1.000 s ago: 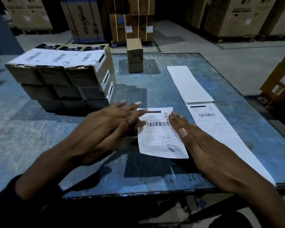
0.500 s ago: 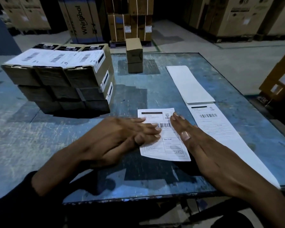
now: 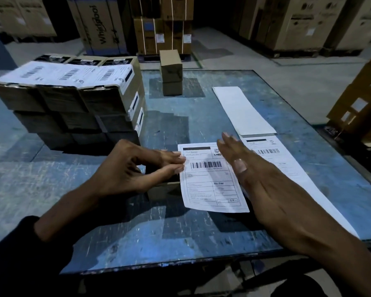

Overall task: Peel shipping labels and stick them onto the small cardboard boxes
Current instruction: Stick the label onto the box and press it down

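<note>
Label [image 3: 212,179] lies face up near the front middle of the blue bench [image 3: 116,243], on top of a small box [image 3: 167,181] that is almost wholly hidden under it — only a dark edge of the box shows at the label's left side. Left hand [image 3: 135,170] sits at the label's left edge, fingers and thumb brought together with tips touching the paper; whether they actually pinch it, cannot tell. Right hand [image 3: 263,185] is flat, fingers straight and together, lying along the label's right side and covering part of it, holding nothing.

Just right of the label, a long strip [image 3: 272,159] of printed labels runs toward the front right corner, partly under the right forearm. Beyond it lies a blank white sheet [image 3: 242,110], its near end overlapping the strip.

Back left of the bench — a stack [image 3: 73,103] of labelled boxes, three layers high, labels on top and wrapped down the right side. At the back middle stand two plain boxes [image 3: 171,76], one upon the other, well apart from the hands.

Large cartons [image 3: 101,24] stand on the floor behind the bench.
</note>
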`<action>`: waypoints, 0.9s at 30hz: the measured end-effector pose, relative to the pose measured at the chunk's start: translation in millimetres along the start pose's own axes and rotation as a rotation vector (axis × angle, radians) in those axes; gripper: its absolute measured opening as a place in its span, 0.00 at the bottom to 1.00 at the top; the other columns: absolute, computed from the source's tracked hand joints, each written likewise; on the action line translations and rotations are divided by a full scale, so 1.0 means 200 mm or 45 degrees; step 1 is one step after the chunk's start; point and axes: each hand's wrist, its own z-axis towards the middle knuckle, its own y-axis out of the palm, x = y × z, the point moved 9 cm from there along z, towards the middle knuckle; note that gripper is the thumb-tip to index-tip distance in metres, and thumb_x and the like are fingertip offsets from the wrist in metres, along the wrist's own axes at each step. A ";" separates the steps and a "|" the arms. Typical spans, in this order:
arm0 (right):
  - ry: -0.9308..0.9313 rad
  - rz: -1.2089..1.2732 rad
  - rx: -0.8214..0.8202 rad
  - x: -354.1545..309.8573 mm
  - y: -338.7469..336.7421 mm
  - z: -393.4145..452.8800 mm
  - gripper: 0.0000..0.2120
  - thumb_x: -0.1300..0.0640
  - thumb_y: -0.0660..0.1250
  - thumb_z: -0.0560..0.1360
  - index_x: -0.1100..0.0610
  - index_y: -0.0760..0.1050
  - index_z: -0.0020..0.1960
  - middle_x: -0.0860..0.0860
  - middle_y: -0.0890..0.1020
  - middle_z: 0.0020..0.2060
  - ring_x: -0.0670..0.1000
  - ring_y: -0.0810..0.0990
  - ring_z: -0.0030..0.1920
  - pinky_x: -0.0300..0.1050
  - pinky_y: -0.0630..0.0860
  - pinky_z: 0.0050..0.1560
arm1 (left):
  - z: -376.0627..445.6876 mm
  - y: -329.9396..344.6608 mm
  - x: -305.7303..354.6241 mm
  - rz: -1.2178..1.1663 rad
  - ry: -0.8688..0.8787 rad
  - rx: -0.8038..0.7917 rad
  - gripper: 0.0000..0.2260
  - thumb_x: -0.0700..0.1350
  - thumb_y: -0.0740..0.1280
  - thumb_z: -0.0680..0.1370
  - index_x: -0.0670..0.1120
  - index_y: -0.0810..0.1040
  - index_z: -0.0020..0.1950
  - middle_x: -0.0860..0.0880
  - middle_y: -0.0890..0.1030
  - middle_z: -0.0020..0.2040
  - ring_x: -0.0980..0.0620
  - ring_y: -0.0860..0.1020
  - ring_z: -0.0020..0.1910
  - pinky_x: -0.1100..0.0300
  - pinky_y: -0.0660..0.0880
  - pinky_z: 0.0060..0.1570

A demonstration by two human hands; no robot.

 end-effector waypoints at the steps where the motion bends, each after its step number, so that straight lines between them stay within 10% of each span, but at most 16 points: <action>1: -0.049 -0.005 0.011 -0.14 -0.03 -0.03 0.30 0.27 0.36 0.83 0.29 0.50 0.83 0.26 0.49 0.82 0.35 0.47 0.83 0.46 0.49 0.82 | 0.01 -0.01 0.00 -0.015 -0.004 -0.008 0.05 0.38 0.77 0.78 0.37 0.89 0.51 0.47 0.89 0.55 0.53 0.86 0.61 0.55 0.82 0.64; 5: -0.060 -0.050 -0.164 -0.44 0.04 -0.05 0.34 0.30 0.34 0.81 0.36 0.46 0.86 0.26 0.44 0.82 0.24 0.37 0.76 0.27 0.37 0.77 | -0.01 -0.01 0.00 -0.007 0.032 -0.035 0.08 0.37 0.79 0.77 0.39 0.89 0.55 0.47 0.88 0.57 0.52 0.86 0.62 0.55 0.81 0.64; 17: 0.220 -0.104 -0.104 -0.12 -0.13 -0.21 0.34 0.22 0.34 0.78 0.27 0.48 0.82 0.17 0.47 0.76 0.22 0.43 0.76 0.37 0.48 0.82 | -0.02 -0.01 -0.02 -0.078 -0.002 -0.016 0.08 0.32 0.78 0.74 0.38 0.89 0.52 0.45 0.89 0.55 0.47 0.87 0.60 0.47 0.83 0.63; 22: 0.068 -0.162 -0.129 -0.36 -0.10 -0.10 0.35 0.27 0.33 0.81 0.35 0.47 0.85 0.25 0.45 0.81 0.22 0.39 0.76 0.23 0.38 0.74 | -0.02 -0.03 -0.01 -0.077 0.012 0.026 0.07 0.34 0.80 0.72 0.39 0.89 0.49 0.47 0.89 0.52 0.49 0.88 0.56 0.51 0.84 0.58; 27: 0.005 -0.251 -0.269 -0.41 0.12 -0.02 0.36 0.32 0.34 0.81 0.41 0.44 0.87 0.34 0.43 0.84 0.28 0.35 0.79 0.36 0.35 0.81 | -0.03 -0.06 0.00 -0.003 0.068 0.079 0.05 0.33 0.80 0.73 0.38 0.89 0.47 0.46 0.89 0.52 0.50 0.88 0.56 0.53 0.84 0.56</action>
